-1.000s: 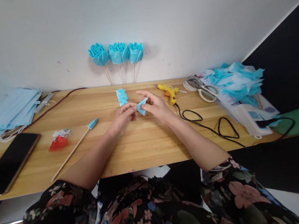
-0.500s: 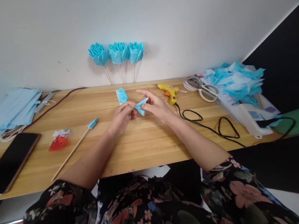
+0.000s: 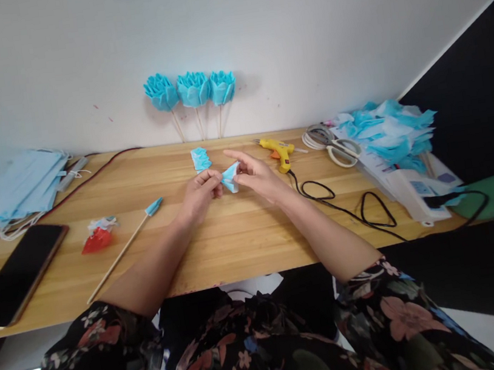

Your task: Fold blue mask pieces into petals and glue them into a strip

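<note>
My left hand (image 3: 200, 195) and my right hand (image 3: 258, 176) meet over the middle of the wooden table (image 3: 236, 235). Both pinch a small folded piece of blue fabric (image 3: 230, 178) between thumb and fingers; my right index finger sticks out over it. A little behind them lies a short stack of folded blue pieces (image 3: 200, 158). To the left lies a wooden stick with a blue tip (image 3: 127, 245).
Three blue fabric flowers (image 3: 191, 90) on sticks lean against the wall. A yellow glue gun (image 3: 280, 152) with a black cord (image 3: 347, 211), scissors (image 3: 338, 150) and a heap of blue scraps (image 3: 389, 131) lie right. Left: face masks (image 3: 17, 188), a phone (image 3: 15, 272), a red scrap (image 3: 96, 238).
The hands have turned and folded the blue piece a little between the fingers; they stay at the same spot. The view has tipped slightly.
</note>
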The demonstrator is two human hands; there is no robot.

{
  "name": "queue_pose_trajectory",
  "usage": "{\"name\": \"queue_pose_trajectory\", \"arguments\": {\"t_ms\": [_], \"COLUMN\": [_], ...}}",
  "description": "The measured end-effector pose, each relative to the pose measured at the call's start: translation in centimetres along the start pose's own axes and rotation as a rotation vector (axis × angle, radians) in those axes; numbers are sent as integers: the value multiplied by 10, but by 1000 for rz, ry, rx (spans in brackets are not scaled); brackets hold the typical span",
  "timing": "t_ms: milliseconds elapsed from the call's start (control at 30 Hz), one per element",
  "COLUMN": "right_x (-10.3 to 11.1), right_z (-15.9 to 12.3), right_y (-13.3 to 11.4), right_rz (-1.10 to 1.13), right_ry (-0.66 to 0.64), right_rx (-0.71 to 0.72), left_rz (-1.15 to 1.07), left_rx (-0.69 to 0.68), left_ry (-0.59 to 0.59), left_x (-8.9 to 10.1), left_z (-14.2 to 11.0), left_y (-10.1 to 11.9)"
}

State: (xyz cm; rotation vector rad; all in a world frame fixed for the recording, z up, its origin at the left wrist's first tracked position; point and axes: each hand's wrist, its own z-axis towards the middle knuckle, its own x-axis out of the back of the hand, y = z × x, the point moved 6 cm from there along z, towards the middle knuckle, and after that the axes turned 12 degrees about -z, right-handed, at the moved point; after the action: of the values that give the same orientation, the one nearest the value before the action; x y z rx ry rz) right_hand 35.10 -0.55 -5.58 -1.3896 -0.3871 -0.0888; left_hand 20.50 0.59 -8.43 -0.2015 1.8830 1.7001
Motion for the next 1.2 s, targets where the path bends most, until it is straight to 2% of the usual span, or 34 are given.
{"name": "queue_pose_trajectory", "arguments": {"t_ms": [333, 667, 933, 1067, 1200], "right_x": [12, 16, 12, 13, 16], "right_z": [4, 4, 4, 4, 5], "right_y": [2, 0, -1, 0, 3], "right_rz": [139, 19, 36, 28, 21], "right_ry": [54, 140, 147, 151, 165], "right_rx": [-24, 11, 12, 14, 6], "left_rz": [-12, 83, -22, -58, -43], "left_rx": [-2, 21, 22, 68, 58], "left_ry": [26, 30, 48, 12, -39], "left_x": [2, 2, 5, 1, -2], "left_z": [0, 1, 2, 1, -1], "left_y": [3, -1, -4, -5, -3]}}
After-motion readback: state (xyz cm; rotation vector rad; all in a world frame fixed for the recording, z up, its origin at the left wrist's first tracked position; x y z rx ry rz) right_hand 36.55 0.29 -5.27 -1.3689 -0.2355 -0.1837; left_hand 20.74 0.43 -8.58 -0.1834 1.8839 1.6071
